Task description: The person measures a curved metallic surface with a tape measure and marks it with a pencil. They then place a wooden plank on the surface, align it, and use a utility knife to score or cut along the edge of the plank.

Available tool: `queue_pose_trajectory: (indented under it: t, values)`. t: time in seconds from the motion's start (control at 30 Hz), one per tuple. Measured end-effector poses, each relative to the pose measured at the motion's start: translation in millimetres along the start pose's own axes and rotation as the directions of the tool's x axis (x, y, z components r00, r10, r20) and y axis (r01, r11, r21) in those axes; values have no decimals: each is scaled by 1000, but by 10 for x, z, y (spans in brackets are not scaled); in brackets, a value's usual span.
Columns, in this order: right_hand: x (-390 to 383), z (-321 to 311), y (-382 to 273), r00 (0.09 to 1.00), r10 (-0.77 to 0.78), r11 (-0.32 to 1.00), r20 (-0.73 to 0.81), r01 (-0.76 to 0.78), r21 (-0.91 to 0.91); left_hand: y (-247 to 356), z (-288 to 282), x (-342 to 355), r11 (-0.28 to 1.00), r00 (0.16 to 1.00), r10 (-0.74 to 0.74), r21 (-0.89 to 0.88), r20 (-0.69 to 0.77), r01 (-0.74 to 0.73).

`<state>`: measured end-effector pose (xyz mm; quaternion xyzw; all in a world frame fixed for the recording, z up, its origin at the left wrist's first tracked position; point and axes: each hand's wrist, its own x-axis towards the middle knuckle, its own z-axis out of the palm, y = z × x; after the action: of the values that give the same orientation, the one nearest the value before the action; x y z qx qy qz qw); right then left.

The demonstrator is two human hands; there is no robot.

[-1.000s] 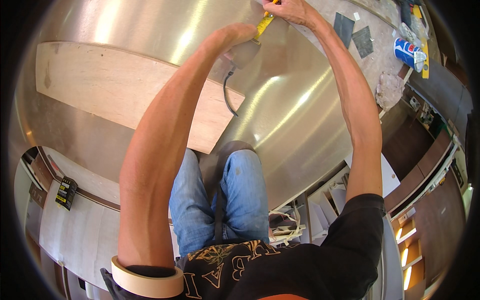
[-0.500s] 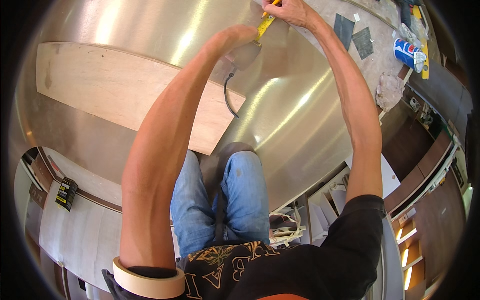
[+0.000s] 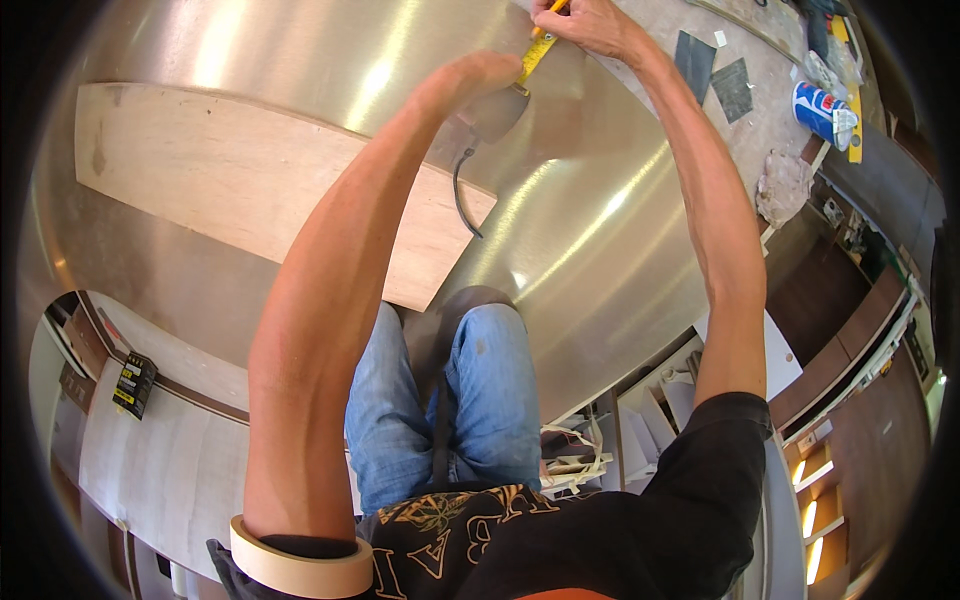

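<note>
Both arms outstretched — fingers [image 3: 590, 22] on yellow tape measure [image 3: 536, 55]

Steel sheet [image 3: 600, 220] is open across its middle and right side for a hand to pass, blocked only by the plywood board [image 3: 250, 190] over its left part, a black cable [image 3: 462, 195] at the board's right end, and both forearms crossing toward the far edge.

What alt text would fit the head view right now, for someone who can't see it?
Both hands reach far forward over a curved steel sheet: the left hand and right hand hold a yellow tape measure against it. A plywood board lies on the sheet, a roll of masking tape rings the left upper arm, and jeans show below.
</note>
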<state>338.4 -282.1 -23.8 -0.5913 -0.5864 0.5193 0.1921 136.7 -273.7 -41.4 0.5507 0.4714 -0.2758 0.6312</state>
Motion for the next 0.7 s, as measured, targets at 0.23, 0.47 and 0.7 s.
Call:
queue_pose_trajectory:
  t: [0.23, 0.47, 0.7]
  values:
    - [-27, -6, 42, 1000, -19, 999, -18, 18, -49, 5, 9, -4, 998, 999, 54, 40, -2, -54]
    - [-39, -15, 64, 1000, -26, 998, -9, 26, -52, -2, -4, 8, 998, 999, -52, -38, 3, 52]
    - [-50, 60, -50, 999, 20, 999, -46, -18, 44, -28, 18, -29, 999, 1000, 0, -47, -17, -1]
